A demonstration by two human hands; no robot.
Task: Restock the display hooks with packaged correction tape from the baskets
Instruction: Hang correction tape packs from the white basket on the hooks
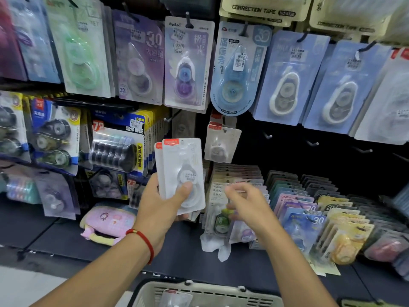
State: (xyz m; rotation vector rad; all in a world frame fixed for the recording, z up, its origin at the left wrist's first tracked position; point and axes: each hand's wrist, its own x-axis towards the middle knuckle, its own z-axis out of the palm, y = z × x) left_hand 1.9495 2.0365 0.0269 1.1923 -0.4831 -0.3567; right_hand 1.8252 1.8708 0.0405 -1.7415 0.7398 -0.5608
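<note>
Overhead, cream cards (263, 10) on the top row read "CORRECTION TAPE" in dark capitals, with a model number in an oval that was too blurred to read surely. Below them a lilac pack (188, 63) carried "BoBo" at its top corner, a purple pack (139, 56) beside it showed a big "30", and a rounded blue pack (238, 69) had "NO." on a small dark tag plus a white price sticker. Lower left, a blue-and-yellow multipack (119, 147) bore "72" in white on red (the Chinese text around it I leave unread).

The left hand (163, 204) gripped a small stack of white packs (183, 173) with red top labels, thumb pressed across the front one, held upright in front of the display. The right hand (245, 202) hung just beside it with fingers loosely curled, holding nothing. One matching white pack (221, 142) hung on a hook behind, near bare hooks (313, 143) to the right.

On the shelf (181, 247) lay a pink case (108, 220) and rows of coloured packs (309, 207). A beige basket (205, 293) sat at the bottom edge, with another white pack inside.
</note>
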